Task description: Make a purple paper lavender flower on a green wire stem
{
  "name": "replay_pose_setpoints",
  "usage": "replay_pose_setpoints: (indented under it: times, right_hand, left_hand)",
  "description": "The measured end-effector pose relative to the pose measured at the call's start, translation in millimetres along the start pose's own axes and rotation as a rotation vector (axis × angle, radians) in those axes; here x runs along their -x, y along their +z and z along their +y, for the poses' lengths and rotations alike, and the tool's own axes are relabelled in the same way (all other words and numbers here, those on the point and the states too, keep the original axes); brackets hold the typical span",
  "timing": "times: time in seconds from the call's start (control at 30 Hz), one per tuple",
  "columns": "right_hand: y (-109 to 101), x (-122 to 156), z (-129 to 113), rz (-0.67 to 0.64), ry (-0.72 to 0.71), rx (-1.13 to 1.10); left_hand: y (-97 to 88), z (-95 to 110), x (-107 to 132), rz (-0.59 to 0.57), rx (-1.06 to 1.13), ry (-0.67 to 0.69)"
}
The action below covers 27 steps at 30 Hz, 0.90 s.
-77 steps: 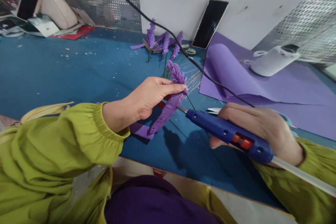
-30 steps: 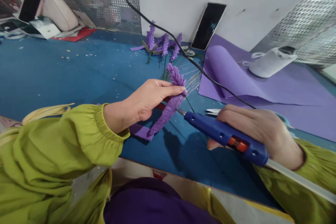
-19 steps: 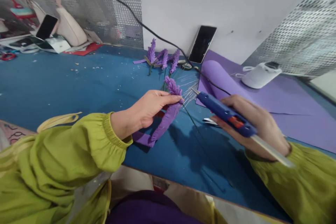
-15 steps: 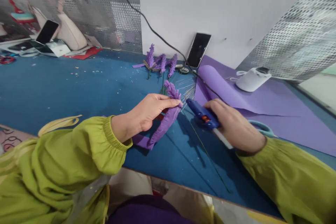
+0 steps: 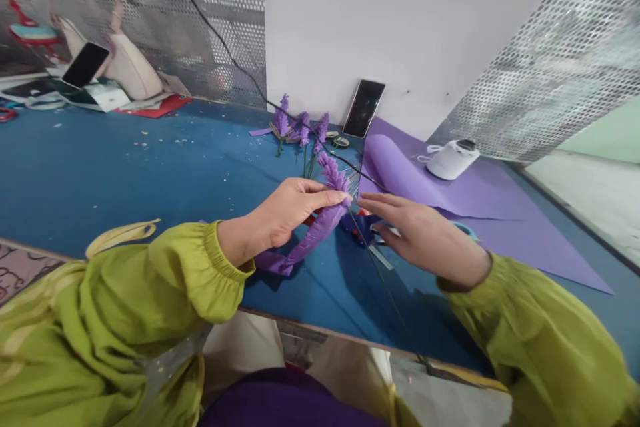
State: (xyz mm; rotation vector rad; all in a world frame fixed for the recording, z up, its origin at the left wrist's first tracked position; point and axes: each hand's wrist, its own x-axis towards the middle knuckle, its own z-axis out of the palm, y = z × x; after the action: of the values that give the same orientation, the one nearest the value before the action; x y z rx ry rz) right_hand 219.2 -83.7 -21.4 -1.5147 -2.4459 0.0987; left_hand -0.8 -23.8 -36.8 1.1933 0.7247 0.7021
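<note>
Blue tabletop [image 5: 95, 180]: near edge runs just below both forearms, far edge meets the white board [image 5: 400, 20] and perforated metal. Most room to move is left of centre, a wide blue stretch dotted with pale specks. Right side is tight: purple sheet [image 5: 520, 233], part rolled, takes up most of it, with a white cylindrical item [image 5: 450, 160] on top. Pale handbag [image 5: 133, 67] at far left. Black cable [image 5: 210, 21] cuts across from far left to centre.

Hands apart, near each other. Left hand [image 5: 290, 212]: thumb and fingers pinched on the purple lavender flower [image 5: 333, 173], tip up, near centre. Right hand [image 5: 425, 233]: open, fingers extended, just right of the flower; can't tell if it touches anything. Blue glue gun [image 5: 356, 230] sits by its fingertips, partly hidden. Purple strip [image 5: 317, 233] trails from the flower toward the near left. Smallest: thin green stem [image 5: 379, 267], slanting to the near edge.
</note>
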Motion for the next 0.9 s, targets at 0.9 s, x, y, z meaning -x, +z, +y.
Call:
replay_pose_setpoints:
  times: [0.9]
  right_hand:
    - [26.9, -17.6, -45.2, 0.382, 0.525, -1.321]
  left_hand:
    - [12.9, -5.7, 5.1, 0.025, 0.054, -0.016]
